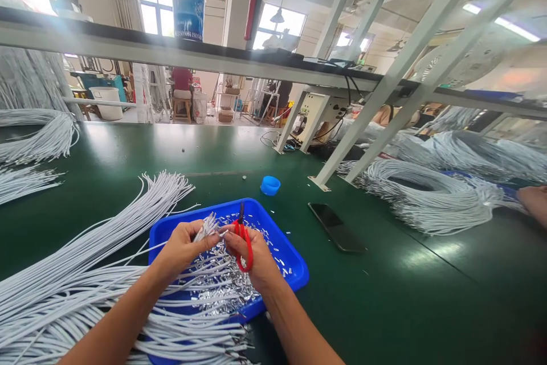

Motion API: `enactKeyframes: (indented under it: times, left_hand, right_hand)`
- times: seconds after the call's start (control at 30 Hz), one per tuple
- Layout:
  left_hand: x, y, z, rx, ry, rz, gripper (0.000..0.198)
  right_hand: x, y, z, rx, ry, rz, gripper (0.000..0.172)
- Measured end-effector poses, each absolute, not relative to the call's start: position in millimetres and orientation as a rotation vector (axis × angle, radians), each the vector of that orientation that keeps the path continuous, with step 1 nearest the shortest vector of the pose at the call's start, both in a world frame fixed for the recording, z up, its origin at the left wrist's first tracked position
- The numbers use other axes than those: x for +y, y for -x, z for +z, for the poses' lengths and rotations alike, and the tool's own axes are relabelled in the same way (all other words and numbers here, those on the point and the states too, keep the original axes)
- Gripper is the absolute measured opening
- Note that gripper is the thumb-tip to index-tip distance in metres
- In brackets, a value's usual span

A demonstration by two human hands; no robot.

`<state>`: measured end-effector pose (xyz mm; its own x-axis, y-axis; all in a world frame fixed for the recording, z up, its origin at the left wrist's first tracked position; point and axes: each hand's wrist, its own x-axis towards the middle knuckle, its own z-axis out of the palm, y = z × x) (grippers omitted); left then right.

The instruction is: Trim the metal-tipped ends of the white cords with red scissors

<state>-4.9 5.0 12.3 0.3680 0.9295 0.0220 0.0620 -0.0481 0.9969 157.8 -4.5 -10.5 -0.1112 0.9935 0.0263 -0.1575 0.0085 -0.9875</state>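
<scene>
My left hand (184,245) is closed around a small bunch of white cable ends (208,225), held over a blue tray (294,265). My right hand (250,254) grips red-handled scissors (243,240), their dark blades pointing up and away, right beside the cable tips. Shiny foil scraps (222,285) lie heaped in the tray under both hands. Several white cables (85,274) run from the tray across the green table to my left.
A black phone (337,227) lies right of the tray and a small blue cap (270,185) behind it. More cable bundles (427,197) sit at right, where another person's hand (534,202) shows. White frame legs (342,148) stand on the table.
</scene>
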Motion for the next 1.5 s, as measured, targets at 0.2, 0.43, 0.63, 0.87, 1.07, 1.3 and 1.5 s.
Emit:
enactKeyframes:
  times: [0.2,0.43,0.63,0.87,1.07,1.3,1.5]
  left_hand:
    - [4,2,8,1.318,-1.782,0.980,0.033]
    - [9,4,8,0.928,-1.479,0.922,0.022]
    - [7,5,8,0.965,-1.108,0.826,0.028]
    - [12,10,8,1.007,-1.079,0.858,0.042]
    - [14,13,6,1.013,-1.114,0.931,0.033]
    - [14,16,9,0.984,-1.128,1.054,0.031]
    - [13,15,9,1.071,-1.313,1.044,0.029]
  right_hand:
    - [-11,-151,-13,-1.377,1.125,0.838,0.022]
    - [-7,-147,-18,-1.263,1.060,1.070,0.028]
    - [-4,-165,-5,-1.001,0.984,0.865,0.026]
    - [7,-175,-5,-1.096,1.069,1.056,0.033]
    - [-4,-168,0,-1.714,1.231,0.662,0.020]
    - [-2,-172,-5,-2.016,1.396,0.610,0.039]
    - [-2,-173,-11,-2.033,1.386,0.627,0.044]
